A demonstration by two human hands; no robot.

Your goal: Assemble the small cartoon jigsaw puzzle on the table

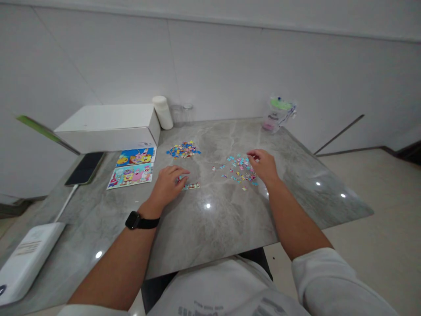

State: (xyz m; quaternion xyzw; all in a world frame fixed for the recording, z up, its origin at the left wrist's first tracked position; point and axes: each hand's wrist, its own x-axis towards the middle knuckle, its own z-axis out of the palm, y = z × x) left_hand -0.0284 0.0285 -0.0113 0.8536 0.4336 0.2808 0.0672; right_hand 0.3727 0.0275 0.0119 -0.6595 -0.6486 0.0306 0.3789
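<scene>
My left hand (170, 183) rests on the stone-patterned table, thumb and index finger apart. It partly covers a small strip of joined jigsaw pieces (191, 186) that lies under and beside its fingertips. My right hand (263, 166) is at the far right edge of a loose scatter of jigsaw pieces (241, 166) in pink, light blue and yellow. Its fingers are bent and drawn together over the pieces; whatever is between the tips is too small to make out. A second heap of jigsaw pieces (184, 149), mostly blue and yellow, lies beyond my left hand.
Left of my left hand lie two cartoon picture cards (131, 175). Behind them stand a white box (108, 125), a white bottle (162, 113) and clear glasses (187, 113). A phone (85, 168) is cabled to a white power bank (31, 261). A plastic bag (279, 115) sits at the back right.
</scene>
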